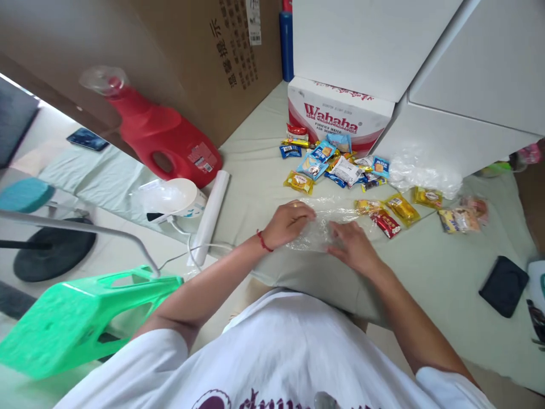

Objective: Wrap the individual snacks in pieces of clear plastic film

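Clear plastic bag lies flat on the pale green table cover, straight in front of the person, near the front edge.

Head view:
- Left hand, red string at the wrist, rests on the bag's left end. Its fingers are bent and the tips are on the film. Whether they pinch it cannot be made out.
- Right hand lies palm down on the bag's right part, fingers stretched out and loosely spread, gripping nothing.
- A red packet and a yellow packet sit just beside the bag's right end. More packets trail off to the right.
- The heap of snack packets lies beyond the bag, against the Wahaha carton.
- Open cover: a strip between heap and bag, and a wide bare stretch right of the right forearm, out to a black pouch.
- Left side: a white roll lies along the table edge, with a white cable looping over it. The floor drops away past it, where a green plastic stool lies tipped.
- Back is closed off by a cardboard box, a red detergent jug on its side, and a white cabinet.
- Crumpled clear film sits under the cabinet's corner.

Hard to read:
- The bag's outline is faint against the cover, and its near edge is lost under the hands.
- Packet print is too small to read.
- The pouch's neighbour is cut off at the right border.
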Tool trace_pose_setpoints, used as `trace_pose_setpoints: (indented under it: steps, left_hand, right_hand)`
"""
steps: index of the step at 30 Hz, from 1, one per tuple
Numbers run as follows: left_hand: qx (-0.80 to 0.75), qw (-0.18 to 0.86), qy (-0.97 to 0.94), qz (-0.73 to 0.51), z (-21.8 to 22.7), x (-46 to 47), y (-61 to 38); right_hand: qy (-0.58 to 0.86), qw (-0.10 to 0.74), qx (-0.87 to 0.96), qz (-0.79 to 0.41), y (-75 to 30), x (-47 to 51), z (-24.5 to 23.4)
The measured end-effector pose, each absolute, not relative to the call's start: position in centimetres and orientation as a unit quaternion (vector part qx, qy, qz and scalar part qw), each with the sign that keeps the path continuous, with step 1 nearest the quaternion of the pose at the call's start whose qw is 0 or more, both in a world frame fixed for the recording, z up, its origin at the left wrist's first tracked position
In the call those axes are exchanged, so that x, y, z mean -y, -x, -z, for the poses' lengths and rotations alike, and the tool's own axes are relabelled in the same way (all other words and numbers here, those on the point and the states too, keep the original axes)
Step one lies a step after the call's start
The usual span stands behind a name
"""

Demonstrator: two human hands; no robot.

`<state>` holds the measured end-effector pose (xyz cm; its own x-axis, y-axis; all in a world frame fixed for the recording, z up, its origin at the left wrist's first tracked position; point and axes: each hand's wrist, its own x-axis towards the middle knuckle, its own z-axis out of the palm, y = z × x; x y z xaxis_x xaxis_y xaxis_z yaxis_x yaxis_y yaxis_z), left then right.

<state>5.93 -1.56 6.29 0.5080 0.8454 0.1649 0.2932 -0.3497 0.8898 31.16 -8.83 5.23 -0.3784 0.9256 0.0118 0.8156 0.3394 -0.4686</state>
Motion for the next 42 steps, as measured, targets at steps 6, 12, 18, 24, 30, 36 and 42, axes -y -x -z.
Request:
trace_pose_setpoints:
  steps: [6, 12, 18, 24, 30, 36, 42]
  left_hand:
    - [-0.402, 0.339, -0.836, -0.156, -1.0, 0.2, -9.6]
    - [-0.417, 0.221, -0.875, -0.114, 1.4, 3.1, -7.1]
    - [-0.377, 0.255, -0.889, -0.058, -0.1, 5.5, -7.0]
    - [-0.44, 0.346, -0.82, -0.123, -0.7, 4.7, -5.5]
    - [-0.444, 0.288, -0.841, -0.113, 1.0, 3.7, -5.0]
    - [-0.448, 0.278, -0.842, -0.119, 1.6, 3.7, -5.1]
    - [-0.443, 0.323, -0.826, -0.127, 1.5, 3.5, -4.7]
  right_hand:
    - [0.462, 0.144, 0.859, -0.168, -30.4, 15.3, -2.1]
    - [0.459, 0.202, 0.803, -0.321, -36.5, 22.8, -3.9]
    - [0.743, 0.243, 0.621, -0.057, -43.1, 12.3, -2.5]
    - [0.771, 0.184, 0.603, -0.091, -44.9, 7.2, 1.1]
    - [0.702, 0.298, 0.647, -0.013, -45.3, 11.0, -3.6]
    - [0.424, 0.148, 0.863, -0.232, -35.7, 8.4, -5.9]
    - [0.398, 0.038, 0.884, -0.242, -34.1, 8.5, -6.4]
